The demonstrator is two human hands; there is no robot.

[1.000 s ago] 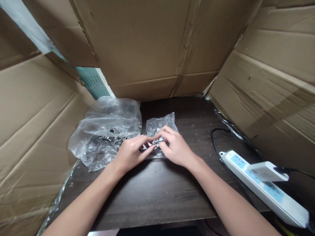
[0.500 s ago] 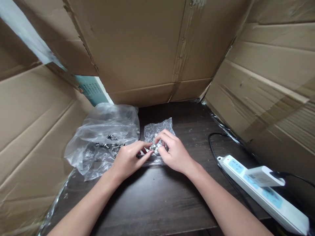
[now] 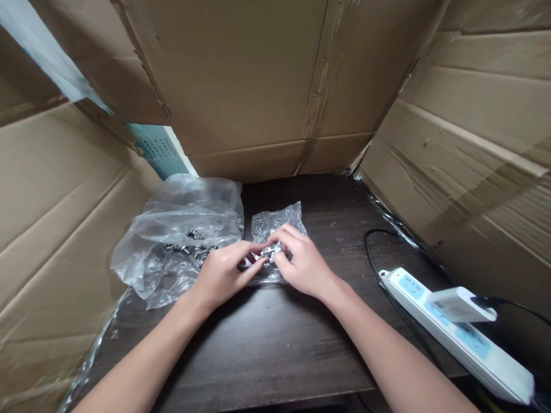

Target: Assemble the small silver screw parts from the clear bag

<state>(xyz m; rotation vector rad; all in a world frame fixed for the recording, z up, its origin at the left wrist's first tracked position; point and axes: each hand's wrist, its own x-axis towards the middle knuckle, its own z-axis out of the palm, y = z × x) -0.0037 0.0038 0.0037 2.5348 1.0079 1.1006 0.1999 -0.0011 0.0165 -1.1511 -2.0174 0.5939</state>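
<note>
From where I stand, I see the L hand (image 3: pixel 226 272) and the R hand (image 3: pixel 301 264) close together, fingertips of both pinching one small metal piece (image 3: pixel 270 251) b/w them. Its exact shape is too small to tell. Under and just beyond the hands is a small clear bag (image 3: pixel 278 219), crumpled; I can't tell if the piece touches it. Left of the hands, near the L wrist, there is a big clear bag (image 3: pixel 189 198) w/ several dark metal pcs (image 3: pixel 193 244) visible. All this is on the dark tabletop (image 3: pixel 267 350). Well to the right of the hands lies a white power strip (image 3: pixel 443 330) w/ a white adapter (image 3: pixel 460 304) plugged in, and a black cable (image 3: pixel 371 252) beside it. Cardboard walls (image 3: pixel 241 86) stand beyond the hands and on both sides.
</note>
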